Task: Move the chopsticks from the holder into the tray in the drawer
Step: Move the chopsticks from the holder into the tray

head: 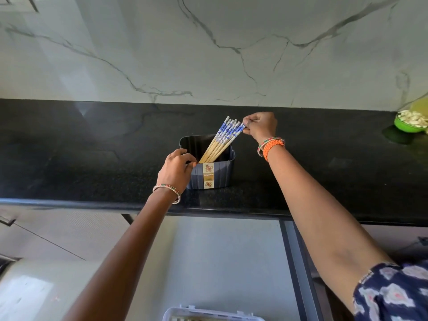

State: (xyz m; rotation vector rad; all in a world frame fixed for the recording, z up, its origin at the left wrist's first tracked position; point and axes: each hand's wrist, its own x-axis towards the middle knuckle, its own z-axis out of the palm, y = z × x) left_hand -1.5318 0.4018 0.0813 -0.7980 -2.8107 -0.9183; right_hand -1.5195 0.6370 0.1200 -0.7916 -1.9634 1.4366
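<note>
Wooden chopsticks (221, 141) lean up-right from holder (214, 176); right hand (260, 126) pinches tips; left hand (177, 169) grips rim.

Wooden chopsticks (220, 144), matt plastic holder (217, 174), glossy stone counter (92, 158)

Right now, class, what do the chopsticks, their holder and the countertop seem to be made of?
Chopsticks: probably bamboo or wood, pale bare shafts, blue-and-white patterned tops.
Holder: likely plastic, dark grey-blue, matte, ribbed walls, paper label.
Countertop: polished black stone, maybe granite; speckled and reflective.
</note>
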